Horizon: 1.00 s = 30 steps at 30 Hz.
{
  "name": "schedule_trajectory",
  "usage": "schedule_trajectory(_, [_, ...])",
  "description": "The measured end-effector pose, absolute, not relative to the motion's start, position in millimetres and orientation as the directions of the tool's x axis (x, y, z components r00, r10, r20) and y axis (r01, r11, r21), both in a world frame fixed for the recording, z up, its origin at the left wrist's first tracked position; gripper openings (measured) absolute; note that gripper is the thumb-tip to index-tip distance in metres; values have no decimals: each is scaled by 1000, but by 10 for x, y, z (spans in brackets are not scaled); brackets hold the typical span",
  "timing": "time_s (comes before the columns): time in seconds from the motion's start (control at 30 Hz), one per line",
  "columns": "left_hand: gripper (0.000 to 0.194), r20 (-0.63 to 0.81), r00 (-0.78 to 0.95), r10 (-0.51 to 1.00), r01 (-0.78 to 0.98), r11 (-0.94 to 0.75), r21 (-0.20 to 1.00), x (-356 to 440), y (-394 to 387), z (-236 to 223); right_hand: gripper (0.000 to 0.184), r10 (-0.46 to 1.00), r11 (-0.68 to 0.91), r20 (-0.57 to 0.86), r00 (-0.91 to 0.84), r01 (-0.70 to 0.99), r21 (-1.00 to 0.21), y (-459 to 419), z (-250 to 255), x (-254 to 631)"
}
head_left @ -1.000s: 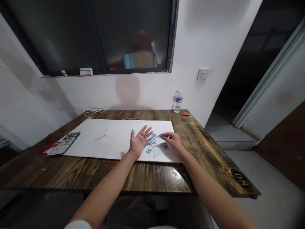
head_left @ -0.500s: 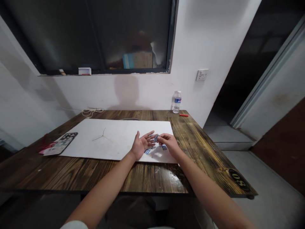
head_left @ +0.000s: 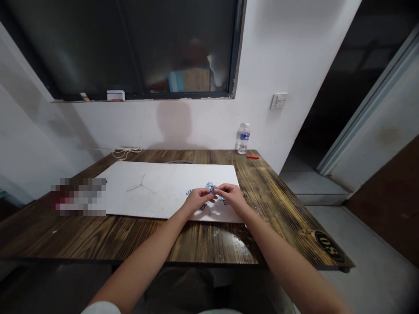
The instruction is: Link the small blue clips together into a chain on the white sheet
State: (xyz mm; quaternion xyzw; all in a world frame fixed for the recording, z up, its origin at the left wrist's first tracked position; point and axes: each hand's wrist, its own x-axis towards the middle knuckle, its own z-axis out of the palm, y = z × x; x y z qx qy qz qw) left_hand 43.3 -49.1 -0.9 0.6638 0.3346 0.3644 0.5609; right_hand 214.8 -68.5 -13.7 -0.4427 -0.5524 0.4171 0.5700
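Over the right part of a white board (head_left: 166,192), my left hand (head_left: 195,199) and my right hand (head_left: 231,195) meet fingertip to fingertip. Between them is a small, dark, blue-edged rectangular piece (head_left: 212,189), pinched by my right thumb and finger on one side and by my left fingertips on the other. Its exact kind is too small to make out. Several similar blue-edged pieces (head_left: 208,184) lie on the board around my hands, partly hidden by them. One more loose piece (head_left: 203,206) rests just below my left fingers.
The board lies on a dark wooden table (head_left: 131,240). A thin three-armed wire-like shape (head_left: 141,185) is on its left half. Farther back stand a water bottle (head_left: 243,138), a red pen-like stick (head_left: 253,157) and a coiled white cable (head_left: 124,151). The left end is pixelated.
My left hand, open with fingers spread before, has turned over and closed its fingertips onto the piece. More of the loose blue-edged pieces now show behind it. My right hand has barely moved.
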Motion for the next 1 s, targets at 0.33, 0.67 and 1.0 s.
schedule_trajectory(0.33, [27, 118, 343, 932, 18, -132, 991, 416, -450, 45, 32, 959, 250, 258, 119, 84, -965, -641, -53, 2336])
schedule_trajectory(0.67, [29, 114, 184, 976, -28, -110, 994, 347, -281, -61, 13, 969, 218, 242, -47, 623, -751, -550, -108, 2653])
schedule_trajectory(1.0, [28, 94, 127, 987, -73, -85, 994, 314, -235, -88, 14, 976, 220, 138, -171, 777, -590, -541, -250, 2644])
